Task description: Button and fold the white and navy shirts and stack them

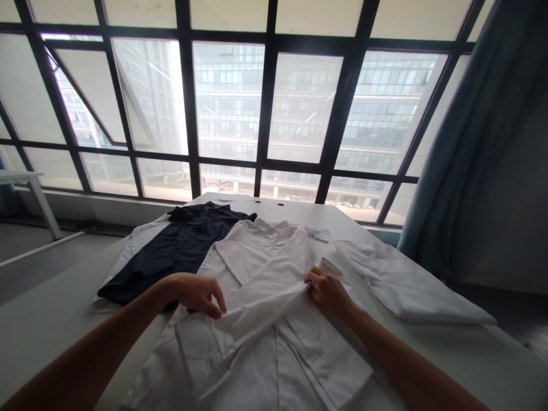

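- Head view: the white shirt (pixel 274 251) lies spread on the white table (pixel 449 351), its collar pointing toward the windows (pixel 226 103); it stretches beneath and between both hands.
- The left hand (pixel 199 294) is over the white shirt's left side, fingers bent, thumb and forefinger at its cloth; whether they pinch it, I cannot tell.
- The right hand (pixel 327 291), at the white shirt's right side, grips a fold of its cloth between thumb and fingers, drawn up in a slanting ridge across the front.
- Left of the white shirt, just beside it, lies a dark navy garment (pixel 175 251).
- Right of the white shirt lies a folded white garment (pixel 411 282).
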Demonstrator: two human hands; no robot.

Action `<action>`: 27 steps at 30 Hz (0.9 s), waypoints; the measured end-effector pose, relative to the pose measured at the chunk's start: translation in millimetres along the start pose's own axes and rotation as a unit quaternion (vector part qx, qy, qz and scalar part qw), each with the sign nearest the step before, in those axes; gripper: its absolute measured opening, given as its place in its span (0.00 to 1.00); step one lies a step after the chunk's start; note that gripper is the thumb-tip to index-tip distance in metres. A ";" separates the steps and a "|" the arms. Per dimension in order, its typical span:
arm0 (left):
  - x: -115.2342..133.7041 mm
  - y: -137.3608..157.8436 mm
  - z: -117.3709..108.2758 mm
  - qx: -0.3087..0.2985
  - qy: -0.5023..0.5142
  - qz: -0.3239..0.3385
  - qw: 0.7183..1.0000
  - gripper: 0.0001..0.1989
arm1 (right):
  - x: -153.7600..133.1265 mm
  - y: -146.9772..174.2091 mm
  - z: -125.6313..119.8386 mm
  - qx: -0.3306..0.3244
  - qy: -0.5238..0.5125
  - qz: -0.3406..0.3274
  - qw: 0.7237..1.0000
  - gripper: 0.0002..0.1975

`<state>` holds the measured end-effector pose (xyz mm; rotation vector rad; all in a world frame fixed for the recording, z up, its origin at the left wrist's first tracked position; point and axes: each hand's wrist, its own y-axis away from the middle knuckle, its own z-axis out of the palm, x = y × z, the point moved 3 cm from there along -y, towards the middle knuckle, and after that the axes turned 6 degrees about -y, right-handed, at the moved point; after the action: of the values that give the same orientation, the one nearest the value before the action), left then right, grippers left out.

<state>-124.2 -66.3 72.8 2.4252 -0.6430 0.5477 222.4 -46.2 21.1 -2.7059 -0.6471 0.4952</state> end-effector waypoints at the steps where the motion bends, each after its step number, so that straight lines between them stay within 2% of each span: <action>1: 1.0 -3.5 0.8 0.033 -0.026 0.011 0.999 0.19 | 0.1 0.0 0.5 0.002 -0.005 0.000 1.000 0.15; 3: 6.9 -12.6 5.6 0.110 -0.066 0.047 0.991 0.20 | 0.7 -0.1 1.3 0.004 -0.014 0.002 1.000 0.15; 5: 17.0 -22.0 14.2 0.204 -0.073 0.115 0.969 0.21 | 1.7 -0.1 2.2 0.008 -0.021 0.005 1.000 0.15; 6: 22.3 -26.6 21.2 0.219 -0.081 0.155 0.960 0.23 | 2.3 -0.2 2.5 0.010 -0.025 0.007 1.000 0.15; 9: 32.3 -38.0 44.3 0.177 -0.123 0.240 0.947 0.31 | 3.4 -0.7 3.5 0.015 -0.030 0.015 0.999 0.15; 11: 32.9 -42.2 54.0 0.136 -0.150 0.256 0.945 0.35 | 4.0 -1.1 4.2 0.016 -0.013 0.021 1.000 0.15; 14: 29.0 -45.4 57.8 0.105 -0.188 0.246 0.945 0.41 | 6.5 -1.0 6.6 0.021 0.027 0.036 0.999 0.19; 20: 25.6 -48.6 57.8 0.103 -0.233 0.186 0.949 0.53 | 16.1 -0.3 12.5 0.012 0.039 0.076 0.996 0.22; 23: 28.0 -47.0 59.4 0.102 -0.248 0.164 0.949 0.56 | 9.7 -0.4 5.7 0.021 0.038 0.023 0.999 0.22; 27: 28.5 -44.9 59.6 0.090 -0.240 0.165 0.952 0.52 | -19.4 4.3 -3.1 0.004 0.023 -0.131 0.991 0.12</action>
<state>-62.7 -79.3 23.6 2.6592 -1.2669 0.1343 209.0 -59.9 27.2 -2.5634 -0.9682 0.3650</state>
